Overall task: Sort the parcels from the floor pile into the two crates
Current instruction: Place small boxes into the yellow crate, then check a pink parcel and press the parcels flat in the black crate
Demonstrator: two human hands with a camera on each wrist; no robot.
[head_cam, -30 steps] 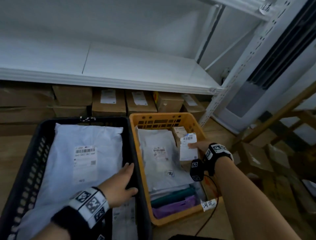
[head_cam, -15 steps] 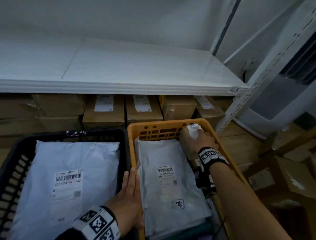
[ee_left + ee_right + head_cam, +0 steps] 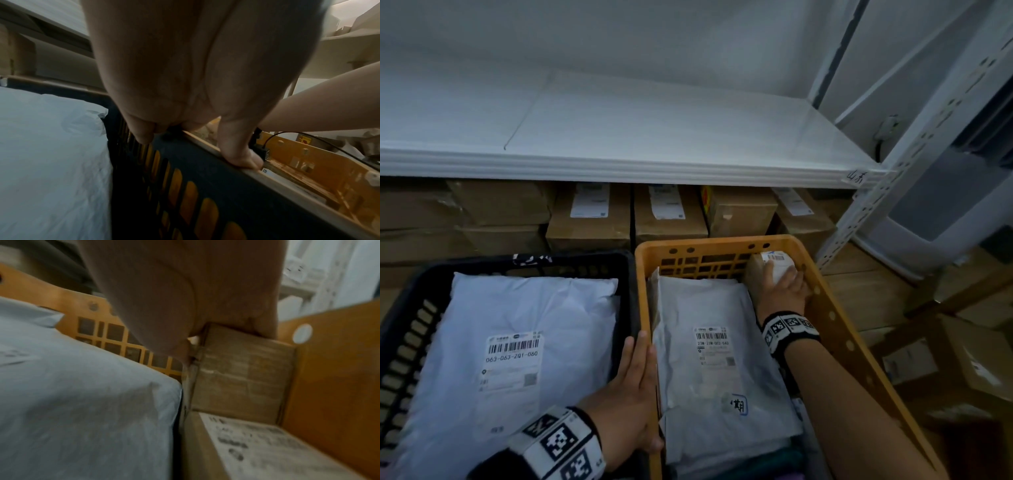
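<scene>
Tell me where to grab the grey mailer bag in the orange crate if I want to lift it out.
Grip the mailer by its left long edge, from above. It lies flat, filling the orange crate, with the small box and right hand crowding its right side; the left edge, beside the left hand, looks freest.

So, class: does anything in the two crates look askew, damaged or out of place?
Only mildly. In the orange crate, the small cardboard box stands on end in the far right corner, gripped by the right hand, while the grey mailer beside it lies flat. No damage or spill is visible.
</scene>
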